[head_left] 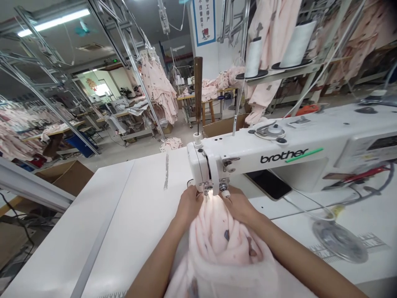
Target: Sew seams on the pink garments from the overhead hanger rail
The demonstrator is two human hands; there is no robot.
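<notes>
Pale pink fleece fabric [217,240] with dark printed figures lies bunched from the table's front edge up to the needle area of a white sewing machine [242,155]. Just left of the presser foot [207,191], my left hand [190,203] is closed on the fabric's edge, its fingertips partly hidden by the machine head. On the other side my right hand [238,203] grips the fabric, its fingers partly behind a tension knob. The machine's lamp lights the cloth between both hands. A wooden-handled screwdriver [198,91] stands upright on top of the machine head.
A dark phone [269,183] lies under the machine arm, with a white cable beside it. Thread cones [253,58] stand on a rack behind. A clear round dish [339,241] sits at right. Cardboard boxes [66,176] and hanging pink garments [159,82] are beyond the table.
</notes>
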